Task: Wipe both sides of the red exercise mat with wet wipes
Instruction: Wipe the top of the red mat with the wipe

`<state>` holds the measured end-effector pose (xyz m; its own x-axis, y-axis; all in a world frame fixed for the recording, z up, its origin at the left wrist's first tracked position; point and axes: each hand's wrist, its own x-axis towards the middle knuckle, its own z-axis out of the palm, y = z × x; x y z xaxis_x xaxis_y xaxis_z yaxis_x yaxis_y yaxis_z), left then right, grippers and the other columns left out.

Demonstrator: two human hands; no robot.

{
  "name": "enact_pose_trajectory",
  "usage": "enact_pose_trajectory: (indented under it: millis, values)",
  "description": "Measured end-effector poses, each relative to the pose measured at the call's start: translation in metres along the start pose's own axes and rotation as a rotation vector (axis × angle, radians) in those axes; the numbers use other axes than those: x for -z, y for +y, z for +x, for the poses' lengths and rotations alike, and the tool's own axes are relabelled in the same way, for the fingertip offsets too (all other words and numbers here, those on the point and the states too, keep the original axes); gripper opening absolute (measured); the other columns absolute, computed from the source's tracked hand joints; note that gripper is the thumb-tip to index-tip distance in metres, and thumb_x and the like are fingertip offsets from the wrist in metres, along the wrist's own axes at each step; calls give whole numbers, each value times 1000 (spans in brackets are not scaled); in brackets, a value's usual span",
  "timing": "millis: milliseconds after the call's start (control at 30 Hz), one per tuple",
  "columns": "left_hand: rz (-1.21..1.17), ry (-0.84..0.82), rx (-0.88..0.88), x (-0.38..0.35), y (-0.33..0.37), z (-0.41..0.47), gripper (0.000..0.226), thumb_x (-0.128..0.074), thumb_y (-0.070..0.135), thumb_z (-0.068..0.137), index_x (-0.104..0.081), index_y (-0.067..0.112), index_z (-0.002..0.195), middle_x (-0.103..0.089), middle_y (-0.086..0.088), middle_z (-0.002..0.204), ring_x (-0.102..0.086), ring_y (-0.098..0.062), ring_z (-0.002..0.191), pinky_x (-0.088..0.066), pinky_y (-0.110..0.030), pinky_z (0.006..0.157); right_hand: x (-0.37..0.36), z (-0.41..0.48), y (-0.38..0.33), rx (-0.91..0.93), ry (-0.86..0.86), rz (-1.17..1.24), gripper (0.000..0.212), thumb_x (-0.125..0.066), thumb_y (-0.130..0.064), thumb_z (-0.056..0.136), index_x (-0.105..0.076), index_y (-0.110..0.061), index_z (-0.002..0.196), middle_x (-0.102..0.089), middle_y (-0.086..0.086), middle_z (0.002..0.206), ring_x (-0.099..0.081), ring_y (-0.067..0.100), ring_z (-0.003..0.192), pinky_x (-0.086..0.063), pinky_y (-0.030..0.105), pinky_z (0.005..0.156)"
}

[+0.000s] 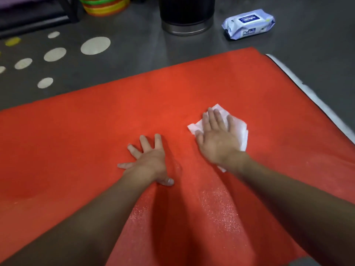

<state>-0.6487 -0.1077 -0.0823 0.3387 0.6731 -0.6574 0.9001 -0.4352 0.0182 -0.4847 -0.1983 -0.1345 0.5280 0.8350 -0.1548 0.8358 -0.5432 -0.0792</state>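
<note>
The red exercise mat (119,116) lies flat on the grey floor and fills most of the view. My right hand (218,137) presses flat, fingers straight, on a white wet wipe (241,131) spread on the mat right of centre. My left hand (148,160) rests flat on the bare mat beside it, fingers splayed. A damp, glistening patch shows on the mat between my forearms. The blue-and-white pack of wet wipes (248,24) lies on the floor beyond the mat's far right corner.
A black bin with a metal base (186,16) stands on the floor behind the mat. Stacked coloured rings (103,5) sit at the back left beside a dark rack (38,16). A white strip (311,95) runs along the mat's right edge. Pale dots mark the floor at left.
</note>
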Motion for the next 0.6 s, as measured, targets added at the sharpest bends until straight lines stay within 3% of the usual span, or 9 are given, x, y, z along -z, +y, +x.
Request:
enact_pose_trajectory:
  millis: [67, 133, 167, 300, 367, 400, 500, 533, 600]
  values:
    - [17, 16, -15, 11, -1, 6, 140, -93, 47, 55, 6, 33, 152, 13, -12, 157, 8, -52, 144, -20, -73, 108, -6, -14, -21, 171, 23, 2, 70, -4, -51, 98, -3, -13, 158, 7, 7, 166, 12, 20, 152, 9, 50, 120]
    - [-56, 107, -4, 26, -6, 16, 114, -90, 54, 54, -22, 37, 144, -10, -8, 153, -9, -44, 144, -26, -66, 108, -4, -17, -12, 372, 18, 20, 75, -3, -56, 95, -10, -18, 158, -1, 4, 166, 6, 17, 152, 8, 46, 121]
    - [-84, 156, 4, 33, -8, 22, 110, -89, 56, 56, -25, 39, 143, -12, -8, 154, -10, -40, 144, -26, -67, 108, -1, -8, 0, 406, 20, 34, 76, -3, -57, 93, -13, -20, 158, -4, 3, 166, 2, 15, 153, 7, 44, 122]
    - [-15, 92, -49, 42, -8, 39, 135, -86, 53, 63, 14, 40, 152, 26, -3, 161, 18, -34, 149, -12, -75, 109, 8, 26, 16, -5, 2, 31, 69, -6, -50, 98, -4, -16, 159, 6, 5, 166, 12, 18, 152, 9, 47, 121]
    - [25, 65, -36, 45, -5, 51, 134, -87, 53, 62, 8, 36, 154, 16, -8, 162, 7, -41, 149, -15, -69, 112, 2, 18, -14, 12, 6, 19, 68, -8, -48, 101, 1, -12, 158, 10, 7, 165, 16, 23, 151, 10, 51, 120]
    - [6, 90, -23, 50, -4, 58, 127, -86, 55, 61, -3, 35, 155, 3, -10, 161, -4, -43, 148, -19, -65, 114, -2, 11, -24, 124, 23, 20, 69, -8, -50, 100, -1, -13, 158, 8, 8, 165, 14, 23, 151, 10, 52, 120]
    - [-231, 389, 14, 65, -7, 78, 63, -60, 46, 83, -43, 34, 142, -28, -7, 148, -25, -36, 141, -25, -62, 112, 3, 16, -7, 385, 27, 55, 76, -3, -57, 93, -12, -20, 158, -4, 4, 166, 3, 16, 153, 8, 44, 122]
    - [-262, 473, 12, 63, -8, 85, 55, -52, 44, 89, -42, 34, 142, -26, -5, 152, -21, -33, 144, -21, -66, 112, 6, 30, 5, 349, 29, 62, 76, -1, -57, 92, -12, -21, 158, -4, 2, 166, 3, 15, 152, 8, 42, 121]
    - [-208, 486, 14, 51, -5, 92, 59, -34, 50, 97, -21, 36, 153, -5, 2, 164, -2, -29, 151, -8, -72, 111, 10, 52, 18, 103, 25, 50, 71, -2, -52, 95, -5, -18, 158, 3, 2, 166, 9, 14, 152, 9, 43, 121]
